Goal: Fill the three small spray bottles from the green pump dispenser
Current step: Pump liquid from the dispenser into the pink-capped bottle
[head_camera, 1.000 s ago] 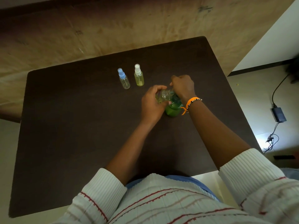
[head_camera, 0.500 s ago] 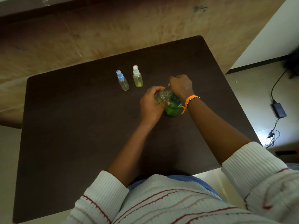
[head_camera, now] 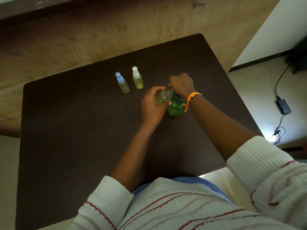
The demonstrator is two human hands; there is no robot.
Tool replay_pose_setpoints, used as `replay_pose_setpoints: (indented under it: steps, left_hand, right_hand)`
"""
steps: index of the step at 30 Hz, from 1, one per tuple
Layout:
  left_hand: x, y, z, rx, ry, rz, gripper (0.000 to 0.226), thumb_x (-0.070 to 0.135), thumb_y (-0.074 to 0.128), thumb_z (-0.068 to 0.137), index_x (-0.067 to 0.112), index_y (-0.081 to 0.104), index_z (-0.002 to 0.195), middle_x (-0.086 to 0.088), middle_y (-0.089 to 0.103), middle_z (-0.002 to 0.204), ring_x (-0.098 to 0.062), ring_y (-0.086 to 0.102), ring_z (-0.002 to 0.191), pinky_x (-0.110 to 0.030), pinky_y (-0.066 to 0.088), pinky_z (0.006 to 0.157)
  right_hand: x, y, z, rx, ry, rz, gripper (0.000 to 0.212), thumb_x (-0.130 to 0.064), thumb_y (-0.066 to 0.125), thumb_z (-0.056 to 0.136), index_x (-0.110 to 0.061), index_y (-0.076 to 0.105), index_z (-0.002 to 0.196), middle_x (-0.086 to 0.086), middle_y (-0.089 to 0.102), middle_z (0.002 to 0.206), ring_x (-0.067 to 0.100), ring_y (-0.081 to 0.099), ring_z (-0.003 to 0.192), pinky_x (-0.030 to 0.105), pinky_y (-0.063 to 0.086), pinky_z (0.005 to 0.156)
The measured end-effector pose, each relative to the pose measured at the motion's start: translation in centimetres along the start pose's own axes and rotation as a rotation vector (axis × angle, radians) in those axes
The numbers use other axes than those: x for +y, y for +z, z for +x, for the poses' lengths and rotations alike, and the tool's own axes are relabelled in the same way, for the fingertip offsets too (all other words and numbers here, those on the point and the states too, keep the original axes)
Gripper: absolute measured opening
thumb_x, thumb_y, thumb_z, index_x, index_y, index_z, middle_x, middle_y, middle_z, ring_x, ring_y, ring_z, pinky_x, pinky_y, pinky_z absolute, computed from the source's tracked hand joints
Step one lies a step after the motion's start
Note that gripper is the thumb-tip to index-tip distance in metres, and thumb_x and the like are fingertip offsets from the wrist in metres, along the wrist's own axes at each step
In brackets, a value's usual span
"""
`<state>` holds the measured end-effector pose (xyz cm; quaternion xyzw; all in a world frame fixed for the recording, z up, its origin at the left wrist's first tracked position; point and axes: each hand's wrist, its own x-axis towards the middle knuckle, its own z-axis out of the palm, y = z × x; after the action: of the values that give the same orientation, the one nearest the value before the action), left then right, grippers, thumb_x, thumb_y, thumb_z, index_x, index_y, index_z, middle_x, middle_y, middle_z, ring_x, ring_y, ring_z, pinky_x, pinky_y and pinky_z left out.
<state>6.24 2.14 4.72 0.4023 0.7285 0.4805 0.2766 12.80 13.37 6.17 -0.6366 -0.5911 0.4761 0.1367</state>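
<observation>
The green pump dispenser [head_camera: 174,110] stands on the dark table [head_camera: 74,130], right of centre. My left hand [head_camera: 152,107] grips a small clear spray bottle [head_camera: 163,97], uncapped and tilted against the dispenser's top. My right hand [head_camera: 181,85] is curled over the dispenser's pump head, which it hides; an orange band sits on that wrist. Two other small spray bottles stand upright farther back: one with a blue cap [head_camera: 122,83], clear inside, and one with a white cap [head_camera: 137,78], holding yellowish-green liquid.
A wooden panel [head_camera: 116,27] rises behind the table. On the floor to the right lie a black power adapter [head_camera: 283,106] and its cable [head_camera: 279,130]. My striped sleeves fill the bottom of the view.
Both hands stay at the dispenser with the clear bottle held to it. Any shift of the hands is too slight to tell apart from the camera's own small movement.
</observation>
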Motion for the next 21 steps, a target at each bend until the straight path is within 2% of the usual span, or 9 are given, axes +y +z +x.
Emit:
replay_pose_setpoints:
  steps: [3,6,8,10,12,15,18,21]
  left_hand:
    - [0.09,-0.18,0.03,0.003,-0.002,-0.001,0.048,0.002,0.079,0.063,0.013,0.062,0.107,0.0,0.064,0.106,-0.007,0.059,0.093,-0.011,0.045,0.079]
    - [0.02,0.05,0.03,0.002,-0.002,0.006,0.048,0.001,0.078,0.064,0.013,0.062,0.108,-0.001,0.064,0.107,-0.007,0.058,0.095,-0.011,0.044,0.08]
    - [-0.19,0.25,-0.01,0.006,-0.008,0.013,0.049,0.002,0.078,0.063,0.012,0.062,0.108,-0.001,0.065,0.107,-0.008,0.058,0.096,-0.013,0.045,0.082]
    - [-0.29,0.35,0.07,0.006,-0.007,0.012,0.049,0.002,0.079,0.063,0.012,0.062,0.108,0.001,0.064,0.106,-0.007,0.058,0.095,-0.013,0.045,0.082]
    - [-0.42,0.32,0.17,0.006,0.0,0.015,0.049,0.003,0.079,0.063,0.012,0.062,0.109,0.001,0.064,0.106,-0.007,0.058,0.095,-0.01,0.044,0.08]
    - [-0.2,0.09,0.08,0.006,-0.007,0.004,0.048,0.004,0.079,0.064,0.013,0.062,0.108,0.003,0.064,0.105,-0.005,0.058,0.094,-0.006,0.043,0.078]
    - [-0.06,0.1,0.08,0.009,-0.017,-0.005,0.048,0.004,0.079,0.064,0.015,0.062,0.108,0.006,0.063,0.104,-0.003,0.058,0.093,-0.006,0.043,0.078]
    - [-0.11,0.28,-0.09,0.009,-0.021,-0.002,0.048,0.003,0.078,0.064,0.014,0.062,0.108,0.002,0.064,0.107,-0.009,0.06,0.098,-0.018,0.048,0.084]
  right_hand:
    - [-0.01,0.07,-0.05,-0.037,0.02,0.032,0.038,-0.035,0.051,0.084,-0.007,0.071,0.101,0.012,0.069,0.107,0.029,0.064,0.096,0.032,0.049,0.079]
    - [0.41,0.19,-0.11,0.073,-0.019,-0.002,0.035,-0.034,0.05,0.084,-0.006,0.069,0.092,0.011,0.067,0.097,0.033,0.061,0.088,0.032,0.045,0.073]
    - [0.7,0.36,-0.15,0.137,-0.035,-0.041,0.027,-0.031,0.051,0.087,-0.009,0.059,0.074,0.009,0.06,0.087,0.034,0.054,0.079,0.031,0.037,0.068]
    - [0.58,0.3,-0.33,0.144,-0.035,-0.054,0.03,-0.031,0.051,0.088,-0.012,0.049,0.066,0.008,0.056,0.084,0.033,0.05,0.076,0.031,0.035,0.067]
    - [0.3,0.28,-0.33,0.097,-0.034,-0.05,0.027,-0.033,0.051,0.088,-0.01,0.061,0.078,0.009,0.061,0.091,0.032,0.056,0.082,0.031,0.04,0.07]
    - [-0.09,0.06,-0.23,-0.005,0.02,0.038,0.047,-0.039,0.05,0.08,-0.006,0.068,0.108,0.012,0.067,0.112,0.032,0.063,0.1,0.037,0.051,0.087]
    - [0.11,0.16,-0.37,-0.01,0.021,0.051,0.048,-0.038,0.049,0.079,-0.005,0.069,0.107,0.014,0.068,0.112,0.032,0.063,0.102,0.039,0.052,0.09]
    - [0.26,0.26,-0.26,0.078,-0.008,-0.004,0.043,-0.037,0.048,0.082,-0.006,0.069,0.105,0.013,0.068,0.11,0.033,0.064,0.1,0.037,0.05,0.085]
